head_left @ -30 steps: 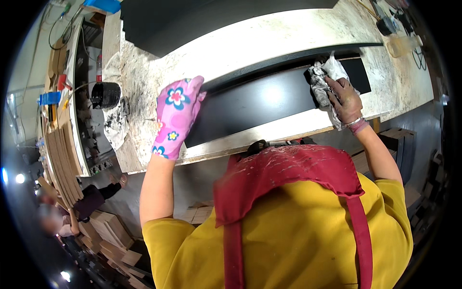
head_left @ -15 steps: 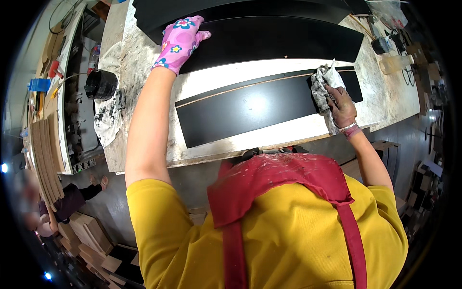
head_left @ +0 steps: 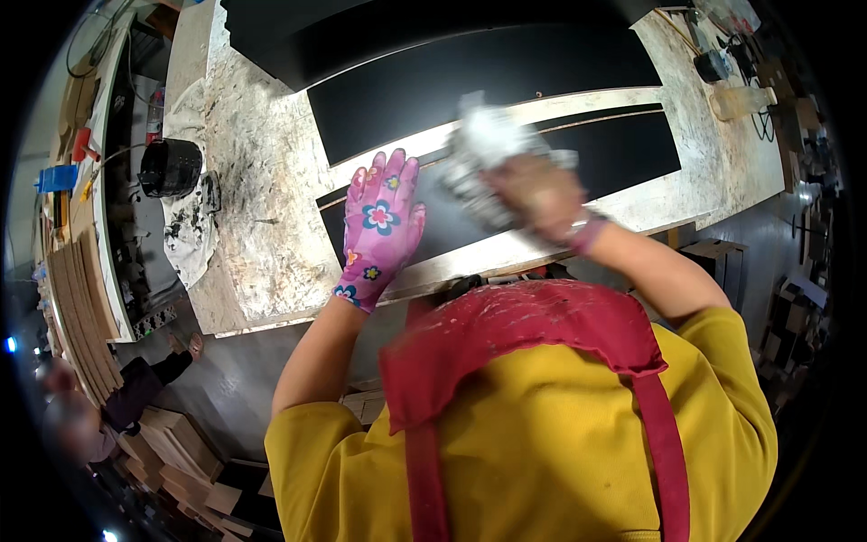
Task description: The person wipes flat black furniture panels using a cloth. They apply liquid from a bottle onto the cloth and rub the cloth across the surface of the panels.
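**Wiping appears under way on a black board**

Nearest, the worker's red apron (head_left: 524, 316) and yellow shirt (head_left: 542, 434) fill the lower middle. Just beyond, the left hand (head_left: 379, 230), in a pink flowered glove, lies palm down over the left end of a long black board (head_left: 628, 155) — fingers straight, slightly apart, gripping nothing. The right hand (head_left: 539, 197), blurred, appears curled around a crumpled pale rag (head_left: 492, 135) over the board's middle. The board lies flat near the front edge of a stained table (head_left: 262, 217).

The job looks partway through: the rag is over the board, whose right end is uncovered, but which parts are already wiped cannot be told. Farther back, a second black board (head_left: 578, 68) lies flat, a strip of table between the two — no hand is on it, and whether it is finished is unclear. Beyond sits a larger black panel (head_left: 406, 36), also untouched.
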{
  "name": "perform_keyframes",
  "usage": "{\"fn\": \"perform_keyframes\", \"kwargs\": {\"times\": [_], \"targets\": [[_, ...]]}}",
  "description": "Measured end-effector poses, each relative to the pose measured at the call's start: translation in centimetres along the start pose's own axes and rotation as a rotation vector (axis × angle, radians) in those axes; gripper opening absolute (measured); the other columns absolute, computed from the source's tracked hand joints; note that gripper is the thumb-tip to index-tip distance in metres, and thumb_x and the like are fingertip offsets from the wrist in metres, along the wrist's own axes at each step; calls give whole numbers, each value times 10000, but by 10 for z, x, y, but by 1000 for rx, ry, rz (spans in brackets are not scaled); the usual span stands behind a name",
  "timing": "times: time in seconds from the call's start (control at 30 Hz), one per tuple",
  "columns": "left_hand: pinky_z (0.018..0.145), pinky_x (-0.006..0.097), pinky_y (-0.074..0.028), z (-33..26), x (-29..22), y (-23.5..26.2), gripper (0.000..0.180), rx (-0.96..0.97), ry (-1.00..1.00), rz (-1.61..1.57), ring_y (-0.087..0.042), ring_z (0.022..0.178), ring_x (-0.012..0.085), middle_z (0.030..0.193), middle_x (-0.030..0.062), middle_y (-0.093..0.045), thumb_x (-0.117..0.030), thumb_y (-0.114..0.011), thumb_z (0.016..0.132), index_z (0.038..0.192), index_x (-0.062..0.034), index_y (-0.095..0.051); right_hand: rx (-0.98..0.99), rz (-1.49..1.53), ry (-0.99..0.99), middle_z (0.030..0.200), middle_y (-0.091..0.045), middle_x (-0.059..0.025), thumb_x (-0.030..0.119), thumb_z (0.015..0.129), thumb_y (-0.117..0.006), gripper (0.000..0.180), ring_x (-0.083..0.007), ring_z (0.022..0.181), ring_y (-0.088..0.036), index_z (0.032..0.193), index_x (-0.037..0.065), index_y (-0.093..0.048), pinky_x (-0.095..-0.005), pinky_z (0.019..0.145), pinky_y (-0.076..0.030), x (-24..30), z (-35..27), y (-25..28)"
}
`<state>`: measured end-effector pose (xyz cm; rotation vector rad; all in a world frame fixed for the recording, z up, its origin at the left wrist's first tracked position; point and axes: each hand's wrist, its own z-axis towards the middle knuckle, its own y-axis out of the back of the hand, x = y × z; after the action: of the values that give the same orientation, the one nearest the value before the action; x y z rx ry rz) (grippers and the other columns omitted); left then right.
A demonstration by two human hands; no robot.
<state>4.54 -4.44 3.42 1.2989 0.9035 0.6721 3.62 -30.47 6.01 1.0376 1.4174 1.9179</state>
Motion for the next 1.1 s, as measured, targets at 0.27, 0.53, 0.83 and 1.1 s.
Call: {"fn": "perform_keyframes", "kwargs": {"times": [0.27, 0.53, 0.83, 1.1], "targets": [[1152, 416, -159, -3, 2, -5, 599, 9, 37, -23, -259, 1400, 267, 1506, 88, -303, -202, -470, 882, 1448, -95, -308, 273, -144, 24, 903, -599, -85, 156, 815, -582, 339, -271, 793, -603, 1153, 148, -608, -371, 660, -516, 7, 1, 22], [1149, 414, -175, -2, 5, -8, 600, -3, 16, 17, -266, 1398, 244, 1506, 76, -307, -206, -489, 872, 1438, -88, -330, 292, -147, 9, 879, -592, -112, 151, 855, -559, 242, -285, 783, -620, 1085, 124, -630, -399, 631, -526, 26, 10, 22], [1146, 420, -187, -5, 9, -11, 588, -63, 0, 80, -309, 1376, 260, 1475, 108, -355, -224, -492, 863, 1408, -43, -366, 138, -35, -1, 842, -615, -103, 135, 842, -560, 155, -262, 811, -619, 951, 71, -649, -385, 717, -511, 38, 34, -4], [1139, 421, -203, -4, 8, -9, 564, -58, 23, -36, -324, 1370, 259, 1462, 82, -384, -148, -485, 869, 1419, -105, -369, 42, -86, -109, 763, -602, -73, 127, 836, -593, 250, -198, 636, -615, 1072, 175, -661, -328, 505, -482, -12, -22, 48]]}}
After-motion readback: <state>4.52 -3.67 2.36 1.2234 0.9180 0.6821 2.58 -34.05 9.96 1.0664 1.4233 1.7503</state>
